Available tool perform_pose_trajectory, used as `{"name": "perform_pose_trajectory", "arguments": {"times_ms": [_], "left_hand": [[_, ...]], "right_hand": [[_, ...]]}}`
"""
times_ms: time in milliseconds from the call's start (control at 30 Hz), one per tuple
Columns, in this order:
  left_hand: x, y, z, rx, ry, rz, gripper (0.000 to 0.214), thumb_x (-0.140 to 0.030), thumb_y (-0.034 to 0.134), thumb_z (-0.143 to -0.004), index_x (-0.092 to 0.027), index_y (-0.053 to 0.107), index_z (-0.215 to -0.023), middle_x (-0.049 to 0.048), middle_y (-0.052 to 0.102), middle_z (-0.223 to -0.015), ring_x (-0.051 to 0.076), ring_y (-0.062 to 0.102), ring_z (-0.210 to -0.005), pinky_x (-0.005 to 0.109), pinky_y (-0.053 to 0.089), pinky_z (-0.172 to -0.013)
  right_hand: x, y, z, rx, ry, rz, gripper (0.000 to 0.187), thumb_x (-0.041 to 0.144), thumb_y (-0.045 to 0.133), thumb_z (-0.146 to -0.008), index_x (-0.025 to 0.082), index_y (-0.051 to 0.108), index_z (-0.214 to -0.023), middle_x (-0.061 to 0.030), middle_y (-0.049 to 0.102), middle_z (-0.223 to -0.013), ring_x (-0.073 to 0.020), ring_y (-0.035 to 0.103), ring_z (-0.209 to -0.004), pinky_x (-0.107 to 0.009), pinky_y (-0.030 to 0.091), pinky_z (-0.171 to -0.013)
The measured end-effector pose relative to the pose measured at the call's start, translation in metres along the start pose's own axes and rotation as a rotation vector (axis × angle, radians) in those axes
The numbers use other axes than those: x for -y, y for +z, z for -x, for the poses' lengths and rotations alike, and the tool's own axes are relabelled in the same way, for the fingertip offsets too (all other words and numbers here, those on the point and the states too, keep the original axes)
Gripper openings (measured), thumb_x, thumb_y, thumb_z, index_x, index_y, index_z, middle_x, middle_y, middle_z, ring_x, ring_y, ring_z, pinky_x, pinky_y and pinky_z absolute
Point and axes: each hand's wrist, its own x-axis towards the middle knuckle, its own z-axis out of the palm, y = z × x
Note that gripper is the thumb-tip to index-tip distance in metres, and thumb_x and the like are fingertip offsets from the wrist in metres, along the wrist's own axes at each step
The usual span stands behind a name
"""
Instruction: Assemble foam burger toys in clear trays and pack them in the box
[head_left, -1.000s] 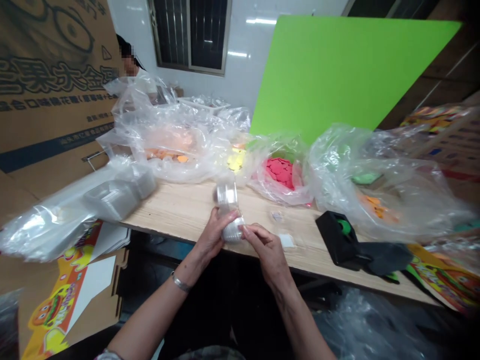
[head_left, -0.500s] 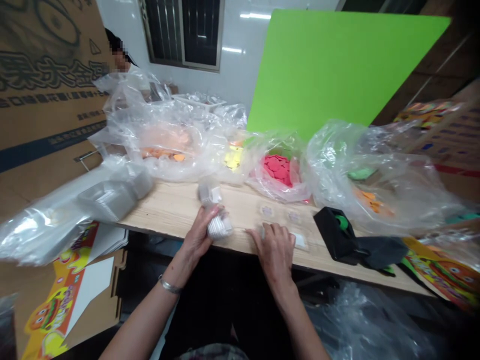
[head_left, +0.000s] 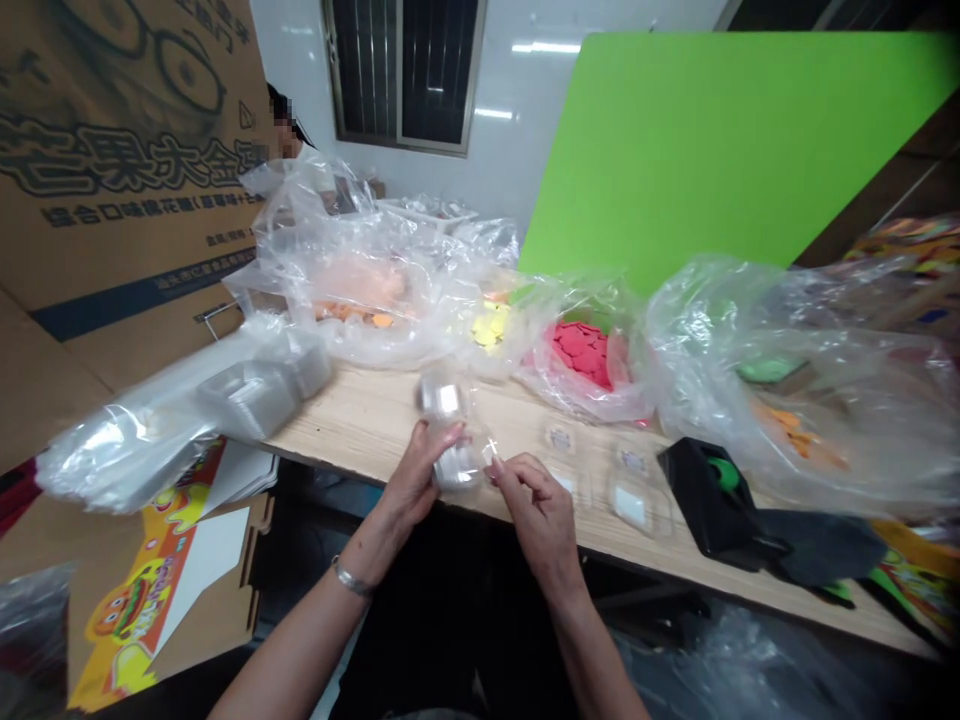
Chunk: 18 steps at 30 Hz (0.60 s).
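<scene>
A stack of nested clear plastic clamshell boxes (head_left: 456, 468) is gripped in my left hand (head_left: 412, 470), fingers closed around its side. Beside the stack, my right hand (head_left: 536, 505) pinches the edge of a thin clear plastic piece (head_left: 490, 450); it looks like one of the boxes, but blur hides whether it is apart from the stack. To the right of that hand, an opened clear box (head_left: 634, 500) lies on the table (head_left: 352, 410) with a white piece inside. Another clear box (head_left: 561, 440) lies closer, partly behind my right hand.
A black tape dispenser (head_left: 709, 500) stands at right. Plastic bags hold red pieces (head_left: 581, 352), yellow pieces (head_left: 489, 325) and orange pieces (head_left: 799, 432). More nested boxes (head_left: 251, 395) lie at left by a large carton (head_left: 127, 190). A green board (head_left: 712, 150) rises behind; a person (head_left: 319, 170) is beyond.
My right hand has left the boxes on the table and come to the stack, its fingers now pinching. The view has turned left. My left hand still grips the stack.
</scene>
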Motion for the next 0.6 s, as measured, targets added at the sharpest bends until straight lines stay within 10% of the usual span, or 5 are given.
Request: {"name": "perform_pose_trajectory", "arguments": {"times_ms": [267,367,467,600], "left_hand": [[-0.013,-0.021,0.001,-0.097,0.015,0.013,0.042,-0.031,0.077,-0.065,-0.017,0.058,-0.099,0.0047,0.065,-0.095,0.017,0.063,-0.085,0.028,0.049,-0.077],[-0.009,-0.012,0.003,-0.062,0.017,0.0,0.041,-0.03,0.079,-0.063,-0.017,0.058,-0.096,0.0047,0.064,-0.094,0.018,0.063,-0.086,0.028,0.048,-0.076],[-0.006,-0.005,0.005,-0.05,0.005,-0.001,0.044,-0.03,0.081,-0.06,-0.018,0.057,-0.095,0.004,0.063,-0.091,0.016,0.061,-0.083,0.027,0.048,-0.075],[-0.008,-0.008,0.007,-0.034,0.005,-0.02,0.047,-0.03,0.081,-0.059,-0.017,0.056,-0.097,0.0051,0.063,-0.094,0.016,0.061,-0.084,0.027,0.048,-0.076]], "right_hand": [[-0.018,0.019,0.001,-0.157,-0.115,0.734,0.035,0.046,0.052,-0.087,0.013,0.066,-0.086,-0.012,0.063,-0.085,-0.0244,0.053,-0.081,-0.038,0.036,-0.074],[-0.005,0.02,0.003,-0.067,-0.149,0.425,0.04,0.05,0.051,-0.086,0.016,0.063,-0.104,-0.0116,0.061,-0.099,-0.0237,0.054,-0.09,-0.038,0.039,-0.079],[0.011,0.022,0.004,0.18,-0.144,0.035,0.024,0.038,0.049,-0.091,0.02,0.064,-0.089,-0.0048,0.063,-0.089,-0.0176,0.055,-0.085,-0.032,0.041,-0.08],[0.021,0.027,0.002,0.207,-0.042,-0.173,0.024,0.03,0.048,-0.091,0.019,0.061,-0.074,-0.0022,0.061,-0.078,-0.0156,0.054,-0.079,-0.029,0.042,-0.075]]}}
